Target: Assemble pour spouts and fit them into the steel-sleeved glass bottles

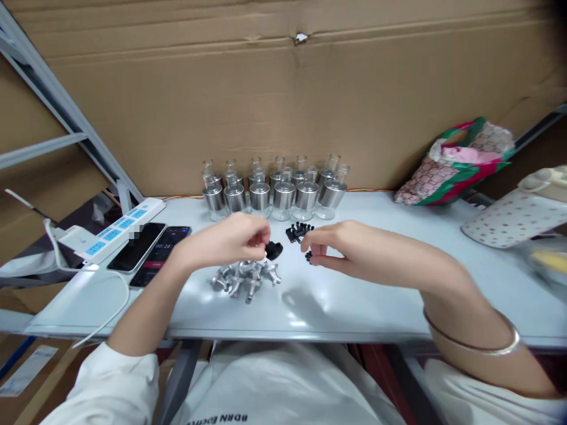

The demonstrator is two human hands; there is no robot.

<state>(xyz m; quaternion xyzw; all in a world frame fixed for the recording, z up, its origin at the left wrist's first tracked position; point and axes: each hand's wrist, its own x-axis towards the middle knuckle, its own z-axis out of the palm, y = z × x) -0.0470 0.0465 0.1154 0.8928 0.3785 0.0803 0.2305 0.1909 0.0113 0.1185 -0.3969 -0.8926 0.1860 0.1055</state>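
twelve bottles (pixel 283 192), contents hidden | left fingers (pixel 256 252), right fingers (pixel 319 236) near black parts (pixel 274 251); grip unclear

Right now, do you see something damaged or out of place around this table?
Yes: the cardboard wall behind the table has a small ragged hole high up, white showing through, which looks like a tear. I see nothing spilled.

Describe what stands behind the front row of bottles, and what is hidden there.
Behind the front row is a second row of bottles; their clear necks and parts of their metal bands show. Beyond is cardboard. The front bottles mostly cover the back ones' lower parts.
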